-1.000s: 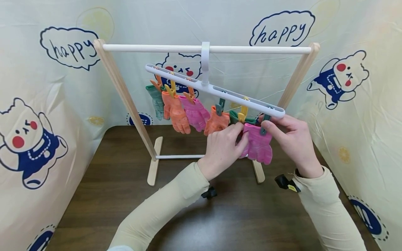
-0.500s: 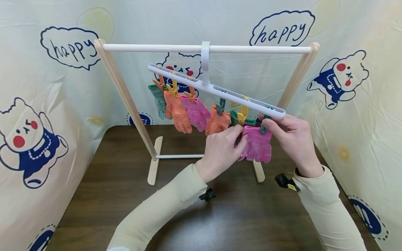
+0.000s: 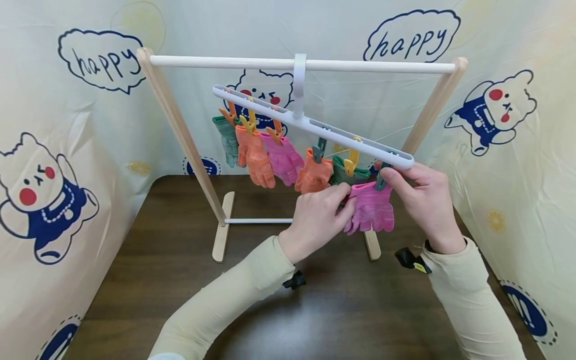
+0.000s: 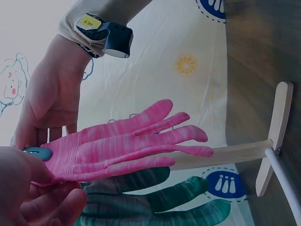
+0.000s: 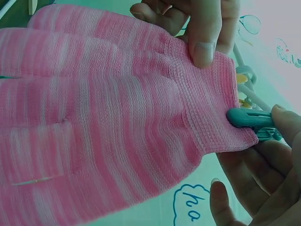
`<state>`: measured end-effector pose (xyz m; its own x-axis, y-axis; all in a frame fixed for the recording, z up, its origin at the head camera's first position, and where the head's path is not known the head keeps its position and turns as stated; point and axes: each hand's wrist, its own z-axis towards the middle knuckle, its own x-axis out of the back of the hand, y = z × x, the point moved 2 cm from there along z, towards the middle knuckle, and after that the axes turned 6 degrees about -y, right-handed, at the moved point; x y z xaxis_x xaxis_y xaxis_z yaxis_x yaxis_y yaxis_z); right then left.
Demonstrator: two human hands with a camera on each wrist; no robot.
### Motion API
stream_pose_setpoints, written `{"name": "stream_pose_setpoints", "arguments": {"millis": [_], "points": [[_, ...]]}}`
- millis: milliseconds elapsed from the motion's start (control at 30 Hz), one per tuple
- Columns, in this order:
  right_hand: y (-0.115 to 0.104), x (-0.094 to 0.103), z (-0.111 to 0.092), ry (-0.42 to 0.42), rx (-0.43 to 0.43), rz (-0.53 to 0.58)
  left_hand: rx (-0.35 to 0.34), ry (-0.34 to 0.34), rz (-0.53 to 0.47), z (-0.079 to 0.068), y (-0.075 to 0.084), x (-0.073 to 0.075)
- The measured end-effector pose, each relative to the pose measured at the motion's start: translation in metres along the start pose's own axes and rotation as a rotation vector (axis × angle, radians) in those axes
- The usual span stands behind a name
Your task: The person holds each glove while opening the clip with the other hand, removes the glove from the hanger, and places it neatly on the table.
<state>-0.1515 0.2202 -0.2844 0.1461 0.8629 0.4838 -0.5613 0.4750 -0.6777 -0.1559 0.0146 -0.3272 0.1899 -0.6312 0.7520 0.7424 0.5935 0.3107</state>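
Note:
In the head view, a pink knit glove (image 3: pixel 371 207) hangs fingers down at the right end of a white hanger (image 3: pixel 333 135). My left hand (image 3: pixel 317 215) pinches its cuff at the left corner, thumb in front. My right hand (image 3: pixel 425 200) pinches the green clothespin (image 3: pixel 382 179) between thumb and fingers. In the right wrist view, the clothespin (image 5: pixel 251 118) bites the cuff near its other corner. The left wrist view shows the pink glove (image 4: pixel 127 146) side on, with a green glove (image 4: pixel 155 202) behind it.
Orange (image 3: pixel 256 157), pink, and green gloves hang along the hanger from orange, yellow and green clothespins. The hanger hooks over the white rod (image 3: pixel 216 62) of a wooden-legged rack (image 3: pixel 180 135). It stands on a dark table (image 3: pixel 171 300), with printed cloth around.
The left corner of the pink glove's cuff has come down slightly with my left fingers. My right hand keeps hold of the clothespin. The head view has shifted a little.

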Motion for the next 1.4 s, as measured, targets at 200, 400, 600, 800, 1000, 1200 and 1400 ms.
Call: {"name": "stream_pose_setpoints", "arguments": {"millis": [200,400,600,800,1000,1200,1400], "points": [[-0.001,0.0,0.0,0.008,0.003,-0.019,0.006,0.004,0.009,0.0,-0.001,-0.001],[-0.002,0.001,0.0,0.008,0.003,-0.02,0.01,0.004,0.0,-0.002,-0.001,0.0],[-0.003,0.0,-0.001,0.018,0.001,-0.025,0.009,-0.005,0.001,-0.005,-0.001,0.003],[-0.003,0.0,-0.001,0.02,0.003,-0.038,0.013,-0.019,-0.004,-0.007,-0.003,0.003],[-0.002,0.0,-0.002,0.021,-0.006,-0.048,0.023,-0.032,-0.013,-0.01,-0.003,0.003],[-0.003,0.003,-0.002,0.029,-0.034,-0.056,0.018,-0.014,0.005,-0.014,-0.006,0.004],[-0.003,0.004,-0.001,0.036,-0.074,-0.053,0.034,-0.021,0.009,-0.02,-0.012,0.003]]}}
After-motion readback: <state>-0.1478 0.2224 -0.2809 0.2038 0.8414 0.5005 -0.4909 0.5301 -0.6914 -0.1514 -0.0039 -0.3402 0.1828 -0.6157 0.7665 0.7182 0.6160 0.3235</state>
